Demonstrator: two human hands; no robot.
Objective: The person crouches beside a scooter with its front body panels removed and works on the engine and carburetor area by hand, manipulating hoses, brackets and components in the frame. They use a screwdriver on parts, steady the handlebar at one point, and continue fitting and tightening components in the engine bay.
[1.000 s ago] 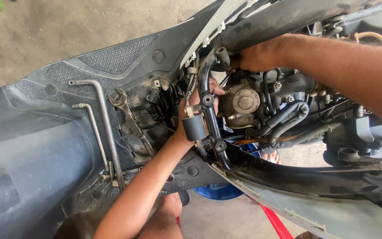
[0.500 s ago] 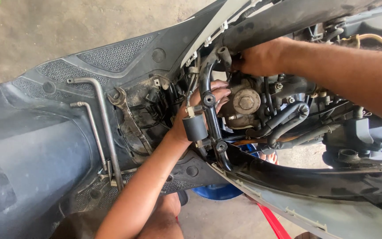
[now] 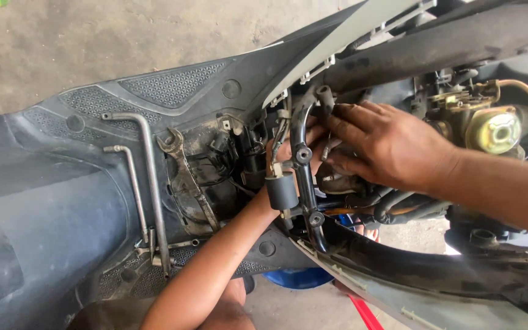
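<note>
Reaching into the scooter's open engine bay, your right hand (image 3: 392,143) spreads its fingers (image 3: 343,125) loosely over the black curved metal frame tube (image 3: 304,177), gripping nothing. Your left hand (image 3: 294,150) sits behind that tube, its fingers mostly hidden, so I cannot tell their state. Two bent steel socket wrenches (image 3: 151,189) and a grimy open-end spanner (image 3: 184,171) lie on the dark grey plastic footboard (image 3: 172,85).

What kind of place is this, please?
Probably a motorbike repair spot: a scooter with its panels off and engine parts bare, an open-end wrench and L-shaped socket wrenches lying on it, and a concrete floor.
</note>
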